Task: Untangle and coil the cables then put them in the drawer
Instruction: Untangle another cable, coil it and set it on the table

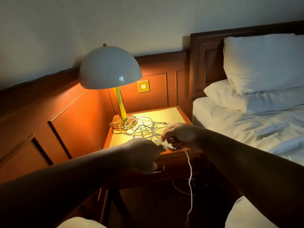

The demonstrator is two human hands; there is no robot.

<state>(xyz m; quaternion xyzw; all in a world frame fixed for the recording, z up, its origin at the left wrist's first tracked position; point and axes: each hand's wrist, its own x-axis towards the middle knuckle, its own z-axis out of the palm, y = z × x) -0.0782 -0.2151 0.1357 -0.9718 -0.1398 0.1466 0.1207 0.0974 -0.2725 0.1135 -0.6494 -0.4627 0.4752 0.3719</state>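
Observation:
A tangle of white and dark cables [139,127] lies on the lit top of the wooden nightstand [166,113], beside the lamp base. At the nightstand's front edge my right hand [179,134] pinches a white cable; one end of that white cable [190,176] hangs down from it toward the floor. My left hand [141,153] is level with it on the left, fingers curled, gripping the same bunch of cable between the hands. The drawer front [172,163] below is closed and in shadow; its metal handle [158,171] peeks out under my left hand.
A domed white lamp [110,68] on a brass stem stands at the back left of the nightstand. A wall switch [143,86] sits on the wood panelling behind. A bed with white pillows [263,63] lies close on the right.

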